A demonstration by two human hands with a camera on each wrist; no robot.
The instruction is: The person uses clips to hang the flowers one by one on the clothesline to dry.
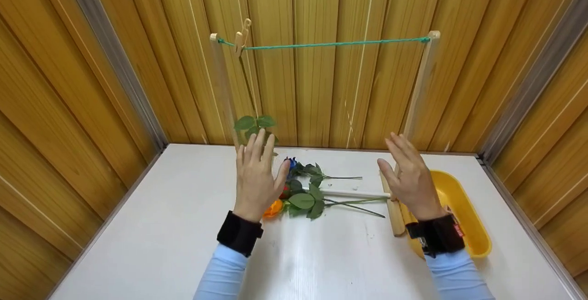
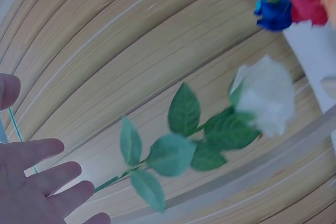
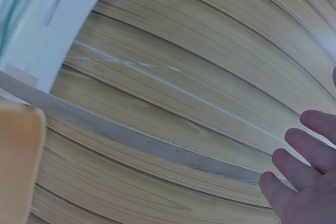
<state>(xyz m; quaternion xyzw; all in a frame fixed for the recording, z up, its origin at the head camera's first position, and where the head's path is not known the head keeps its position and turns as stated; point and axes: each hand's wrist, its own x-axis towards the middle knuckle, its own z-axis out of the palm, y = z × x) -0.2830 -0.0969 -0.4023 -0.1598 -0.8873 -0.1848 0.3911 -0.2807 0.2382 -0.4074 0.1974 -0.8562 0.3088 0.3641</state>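
Observation:
Both hands are raised over the table with fingers extended and nothing in them. My left hand (image 1: 257, 176) is in front of a hanging white rose (image 2: 268, 95), whose bloom it hides in the head view. That rose hangs head down by its stem from a wooden clothespin (image 1: 240, 42) on the left end of a green string (image 1: 321, 44). Over by the right post and a yellow tray (image 1: 475, 226) is my right hand (image 1: 411, 183). Between the hands lie a blue rose (image 1: 291, 162), a red rose (image 1: 285, 193) and an orange rose (image 1: 273, 209), stems pointing right.
Two wooden posts, left (image 1: 223, 88) and right (image 1: 422, 84), carry the string. A white rod (image 1: 353, 193) runs low to the right post's wooden foot (image 1: 396, 219). The tray stands right of that foot, holding small items partly behind the wrist. Wood-patterned walls (image 1: 317, 98) enclose the white table (image 1: 151, 245).

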